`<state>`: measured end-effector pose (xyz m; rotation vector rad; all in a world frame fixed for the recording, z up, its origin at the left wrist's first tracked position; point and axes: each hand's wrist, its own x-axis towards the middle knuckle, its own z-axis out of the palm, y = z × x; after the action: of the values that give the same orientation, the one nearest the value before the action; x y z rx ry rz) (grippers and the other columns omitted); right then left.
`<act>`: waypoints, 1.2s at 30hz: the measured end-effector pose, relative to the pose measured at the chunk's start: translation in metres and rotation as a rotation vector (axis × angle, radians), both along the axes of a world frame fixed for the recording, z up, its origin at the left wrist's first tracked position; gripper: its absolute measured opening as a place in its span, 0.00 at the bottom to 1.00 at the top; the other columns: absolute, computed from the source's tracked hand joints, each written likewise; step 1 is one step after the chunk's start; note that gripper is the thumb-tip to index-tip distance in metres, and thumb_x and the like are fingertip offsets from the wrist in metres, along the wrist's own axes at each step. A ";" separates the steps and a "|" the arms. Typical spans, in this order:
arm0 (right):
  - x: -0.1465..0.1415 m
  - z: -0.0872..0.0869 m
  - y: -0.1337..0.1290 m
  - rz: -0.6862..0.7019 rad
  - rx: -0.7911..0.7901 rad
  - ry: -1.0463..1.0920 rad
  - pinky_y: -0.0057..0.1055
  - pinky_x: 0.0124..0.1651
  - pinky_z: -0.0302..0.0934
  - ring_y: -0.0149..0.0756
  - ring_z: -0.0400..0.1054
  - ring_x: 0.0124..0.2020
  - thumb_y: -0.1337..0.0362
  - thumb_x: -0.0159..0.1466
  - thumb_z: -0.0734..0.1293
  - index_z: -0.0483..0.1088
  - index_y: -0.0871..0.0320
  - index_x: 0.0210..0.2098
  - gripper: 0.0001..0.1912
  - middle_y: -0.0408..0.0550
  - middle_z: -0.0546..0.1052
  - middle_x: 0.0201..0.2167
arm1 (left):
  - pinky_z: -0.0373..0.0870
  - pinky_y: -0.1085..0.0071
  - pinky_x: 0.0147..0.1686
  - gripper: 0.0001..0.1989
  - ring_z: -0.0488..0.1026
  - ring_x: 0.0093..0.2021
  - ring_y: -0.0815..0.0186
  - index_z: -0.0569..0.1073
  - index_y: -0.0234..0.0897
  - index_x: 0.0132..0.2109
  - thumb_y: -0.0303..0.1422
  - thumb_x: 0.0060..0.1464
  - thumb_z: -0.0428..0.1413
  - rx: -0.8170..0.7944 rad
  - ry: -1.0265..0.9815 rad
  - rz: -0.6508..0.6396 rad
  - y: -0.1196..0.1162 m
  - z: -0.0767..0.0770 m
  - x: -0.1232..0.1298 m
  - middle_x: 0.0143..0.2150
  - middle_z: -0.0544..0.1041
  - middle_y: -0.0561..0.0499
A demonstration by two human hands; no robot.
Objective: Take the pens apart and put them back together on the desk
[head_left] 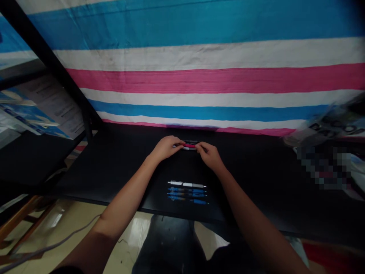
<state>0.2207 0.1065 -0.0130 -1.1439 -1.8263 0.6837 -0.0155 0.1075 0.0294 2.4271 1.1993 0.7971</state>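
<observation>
Near the back of the black table, my left hand (pixel 169 147) and my right hand (pixel 209 154) pinch the two ends of a red pen (pixel 189 145). It lies crosswise between my fingertips. A dark pen (pixel 191 141) shows just behind it, and a pale or silver pen (pixel 189 148) just in front; their ends are partly covered by my fingers. Closer to me, a white pen (pixel 186 184) with dark parts lies crosswise. Several blue pens (pixel 188 194) with clear barrels lie roughly parallel in front of it.
Behind the black table (pixel 114 167) hangs a striped blue, white and pink sheet (pixel 199 80). At the right stands a blurred clear bag or container (pixel 322 127) with dark lettering. A black metal post (pixel 57 72) and shelf with boxes (pixel 54 106) are at the left.
</observation>
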 end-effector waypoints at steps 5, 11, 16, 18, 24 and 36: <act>-0.001 0.001 -0.002 -0.009 -0.066 0.030 0.30 0.29 0.54 0.33 0.63 0.24 0.53 0.68 0.61 0.71 0.57 0.28 0.18 0.43 0.70 0.22 | 0.71 0.64 0.45 0.09 0.78 0.45 0.59 0.81 0.38 0.49 0.31 0.64 0.59 0.054 -0.011 -0.015 0.001 -0.001 0.001 0.45 0.83 0.47; -0.003 0.005 -0.003 0.008 -0.024 0.109 0.31 0.35 0.60 0.36 0.68 0.31 0.55 0.64 0.68 0.73 0.57 0.34 0.11 0.46 0.76 0.31 | 0.71 0.63 0.45 0.09 0.78 0.45 0.58 0.82 0.39 0.48 0.31 0.63 0.59 0.036 -0.011 0.010 -0.002 0.001 0.004 0.45 0.83 0.47; 0.001 0.007 -0.002 -0.004 -0.060 0.098 0.31 0.32 0.56 0.34 0.64 0.27 0.50 0.68 0.63 0.71 0.57 0.27 0.20 0.44 0.70 0.23 | 0.71 0.64 0.42 0.07 0.78 0.41 0.59 0.83 0.40 0.43 0.34 0.60 0.61 -0.028 -0.187 0.021 -0.004 0.002 0.008 0.41 0.84 0.47; 0.002 0.007 -0.001 -0.030 -0.085 0.150 0.31 0.32 0.56 0.34 0.64 0.26 0.47 0.68 0.62 0.69 0.57 0.25 0.24 0.43 0.69 0.21 | 0.71 0.67 0.38 0.07 0.78 0.35 0.62 0.82 0.38 0.38 0.36 0.57 0.64 -0.117 -0.427 0.077 -0.004 0.005 0.010 0.36 0.83 0.47; -0.005 0.007 -0.001 -0.012 -0.177 0.303 0.31 0.32 0.59 0.33 0.64 0.26 0.40 0.66 0.63 0.71 0.57 0.28 0.27 0.43 0.70 0.22 | 0.72 0.71 0.32 0.19 0.76 0.32 0.67 0.79 0.35 0.40 0.49 0.61 0.58 -0.570 -1.210 0.064 -0.008 0.017 0.023 0.41 0.82 0.42; -0.009 0.004 0.000 0.056 -0.129 0.310 0.32 0.37 0.61 0.33 0.66 0.30 0.42 0.64 0.66 0.72 0.56 0.34 0.22 0.44 0.73 0.28 | 0.63 0.71 0.20 0.33 0.60 0.19 0.71 0.62 0.38 0.25 0.60 0.64 0.37 -1.092 -1.680 -0.075 -0.020 0.026 0.040 0.25 0.65 0.51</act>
<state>0.2114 0.1063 -0.0086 -1.0079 -1.5739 0.9667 0.0247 0.0871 0.0552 0.4322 0.4640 1.1929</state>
